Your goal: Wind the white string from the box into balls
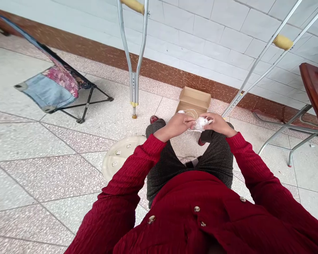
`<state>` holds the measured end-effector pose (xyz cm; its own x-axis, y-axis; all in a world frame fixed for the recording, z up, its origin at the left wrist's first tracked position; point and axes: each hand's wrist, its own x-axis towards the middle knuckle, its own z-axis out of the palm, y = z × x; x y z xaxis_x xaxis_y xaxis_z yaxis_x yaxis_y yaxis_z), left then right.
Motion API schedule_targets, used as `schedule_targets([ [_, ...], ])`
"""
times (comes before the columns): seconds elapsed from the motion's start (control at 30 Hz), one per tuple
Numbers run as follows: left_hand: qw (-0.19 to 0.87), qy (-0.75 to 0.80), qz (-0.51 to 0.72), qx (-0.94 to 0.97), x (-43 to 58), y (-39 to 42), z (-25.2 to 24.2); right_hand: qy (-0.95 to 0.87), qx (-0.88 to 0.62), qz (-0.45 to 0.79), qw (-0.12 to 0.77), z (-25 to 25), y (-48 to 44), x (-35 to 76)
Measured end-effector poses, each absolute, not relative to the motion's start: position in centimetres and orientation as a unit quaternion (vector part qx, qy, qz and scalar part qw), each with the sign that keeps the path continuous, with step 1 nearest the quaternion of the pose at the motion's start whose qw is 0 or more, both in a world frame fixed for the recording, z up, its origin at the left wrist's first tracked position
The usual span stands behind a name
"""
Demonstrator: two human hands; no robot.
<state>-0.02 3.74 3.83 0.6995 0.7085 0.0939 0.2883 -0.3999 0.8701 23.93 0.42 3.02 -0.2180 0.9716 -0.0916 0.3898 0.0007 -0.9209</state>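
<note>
My left hand (177, 126): fingers pinched together on a strand of the white yarn (201, 123).
My right hand (219, 123): gripping the bundle from its outer side.
White yarn: between both hands, a loose loop curving beyond my left fingertips.
Cardboard box (195, 95): open, just beyond my hands.
Round stool (124, 148): left of my left hand.

The box (195, 96) is matt cardboard, the yarn (201, 124) fibrous (matt too).
</note>
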Motion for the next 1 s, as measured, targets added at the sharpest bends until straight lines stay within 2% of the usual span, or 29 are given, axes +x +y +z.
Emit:
schedule_targets([
  [0.07,0.425,0.313,0.234,0.816,-0.1,4.3,4.0,-0.592,-0.474,0.59,0.277,3.2,-0.5,23.8],
  [0.13,0.438,0.296,0.235,0.816,-0.1,4.4,3.8,-0.537,-0.421,0.678,0.274,3.4,-1.4,23.8],
  [0.3,0.508,0.297,0.26,0.765,0.1,3.8,1.8,-0.414,-0.335,0.745,0.402,3.5,-2.9,24.1],
  [0.43,0.575,0.28,0.258,0.724,0.4,2.7,0.6,-0.392,-0.332,0.722,0.463,3.9,-2.8,23.9],
  [0.57,0.652,0.261,0.248,0.667,0.5,1.0,0.9,-0.395,-0.393,0.643,0.526,4.9,-1.9,23.9],
  [0.7,0.699,0.262,0.275,0.605,0.1,0.5,0.7,-0.398,-0.435,0.591,0.551,5.8,-1.7,23.7],
  [0.87,0.706,0.278,0.327,0.563,-0.6,1.1,-0.5,-0.415,-0.408,0.577,0.573,7.2,-2.3,23.2],
  [1.0,0.689,0.256,0.275,0.62,-0.7,0.7,-0.1,-0.387,-0.441,0.545,0.599,7.5,-1.7,23.4],
])
